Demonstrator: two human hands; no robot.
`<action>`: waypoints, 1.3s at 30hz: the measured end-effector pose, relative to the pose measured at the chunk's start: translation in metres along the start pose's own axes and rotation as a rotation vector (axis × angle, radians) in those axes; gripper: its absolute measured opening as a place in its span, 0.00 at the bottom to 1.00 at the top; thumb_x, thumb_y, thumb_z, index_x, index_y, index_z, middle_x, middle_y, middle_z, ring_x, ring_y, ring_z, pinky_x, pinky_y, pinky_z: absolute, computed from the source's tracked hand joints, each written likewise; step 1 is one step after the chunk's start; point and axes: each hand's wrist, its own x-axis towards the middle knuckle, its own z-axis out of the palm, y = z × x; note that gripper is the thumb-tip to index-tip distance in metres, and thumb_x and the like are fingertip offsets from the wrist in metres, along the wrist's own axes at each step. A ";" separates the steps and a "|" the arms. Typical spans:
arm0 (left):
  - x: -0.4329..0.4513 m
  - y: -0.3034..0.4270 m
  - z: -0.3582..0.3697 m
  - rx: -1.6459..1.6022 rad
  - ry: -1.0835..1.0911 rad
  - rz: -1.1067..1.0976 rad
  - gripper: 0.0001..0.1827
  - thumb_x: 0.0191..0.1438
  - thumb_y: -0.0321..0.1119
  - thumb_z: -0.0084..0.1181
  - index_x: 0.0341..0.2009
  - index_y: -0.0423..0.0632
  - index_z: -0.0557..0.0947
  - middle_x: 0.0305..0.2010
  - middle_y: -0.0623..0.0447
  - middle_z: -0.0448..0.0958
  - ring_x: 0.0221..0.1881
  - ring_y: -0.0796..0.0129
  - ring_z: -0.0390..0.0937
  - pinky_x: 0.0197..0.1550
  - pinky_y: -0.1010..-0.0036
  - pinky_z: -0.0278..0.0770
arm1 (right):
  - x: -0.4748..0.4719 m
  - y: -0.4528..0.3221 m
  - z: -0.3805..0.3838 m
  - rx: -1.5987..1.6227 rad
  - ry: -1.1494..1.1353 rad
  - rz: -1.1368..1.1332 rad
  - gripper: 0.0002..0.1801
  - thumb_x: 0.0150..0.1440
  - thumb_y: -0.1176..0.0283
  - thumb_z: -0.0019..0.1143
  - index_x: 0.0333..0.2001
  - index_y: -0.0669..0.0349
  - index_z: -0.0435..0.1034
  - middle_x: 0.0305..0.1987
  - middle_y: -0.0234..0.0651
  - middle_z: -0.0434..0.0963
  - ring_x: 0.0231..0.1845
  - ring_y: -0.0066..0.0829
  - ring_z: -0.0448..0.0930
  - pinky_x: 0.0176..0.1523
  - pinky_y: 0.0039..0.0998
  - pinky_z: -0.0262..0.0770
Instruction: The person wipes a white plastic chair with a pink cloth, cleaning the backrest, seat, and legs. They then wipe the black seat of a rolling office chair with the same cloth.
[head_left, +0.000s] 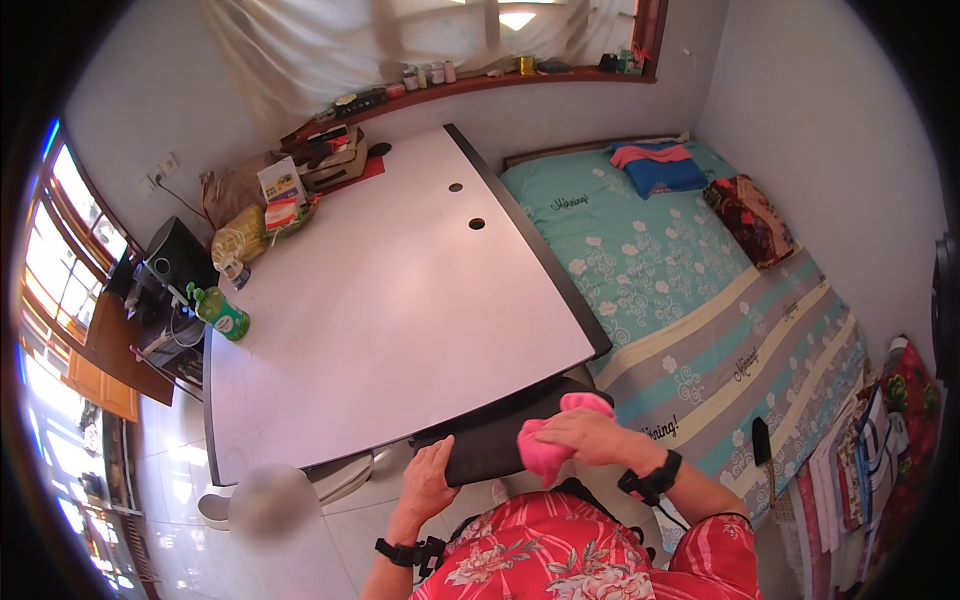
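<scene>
My right hand (589, 439) holds a bunched pink cloth (541, 450) against the right part of a black panel (491, 431). The panel juts out from beneath the near edge of a white-topped table (375, 300). At the panel's left end, my left hand (431, 476) grips its edge, fingers close together; part of the thumb's contact is hard to see. The tabletop has a dark border and round holes. A green pump bottle (227, 316) stands on the table's left side.
A bed (645, 270) with a patterned sheet adjoins the table's right side. A bed brush (762, 446) lies near its front corner, by folded fabrics (840, 465). Bags, a yellow bundle (240, 234) and a cardboard box (337, 161) sit at the back left. A black speaker (178, 251) stands left.
</scene>
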 end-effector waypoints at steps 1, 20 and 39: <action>-0.001 -0.001 0.000 -0.015 0.001 0.004 0.44 0.38 0.31 0.70 0.64 0.43 0.70 0.58 0.45 0.75 0.56 0.50 0.74 0.58 0.60 0.74 | -0.007 0.004 -0.005 -0.009 0.010 0.041 0.30 0.44 0.74 0.67 0.55 0.57 0.73 0.57 0.37 0.77 0.60 0.40 0.75 0.63 0.40 0.68; -0.003 -0.012 0.006 -0.087 0.057 0.045 0.40 0.41 0.27 0.66 0.63 0.42 0.70 0.57 0.43 0.76 0.54 0.49 0.76 0.55 0.61 0.76 | 0.106 -0.065 0.057 0.052 -0.160 -0.020 0.27 0.47 0.71 0.64 0.53 0.65 0.72 0.50 0.42 0.76 0.50 0.45 0.77 0.53 0.41 0.72; -0.035 -0.048 0.034 -0.381 0.230 -0.112 0.51 0.42 0.26 0.73 0.71 0.46 0.63 0.58 0.43 0.75 0.52 0.56 0.77 0.57 0.66 0.76 | 0.115 -0.079 0.064 0.153 0.062 -0.235 0.25 0.49 0.75 0.61 0.54 0.65 0.70 0.54 0.45 0.76 0.51 0.46 0.77 0.54 0.41 0.74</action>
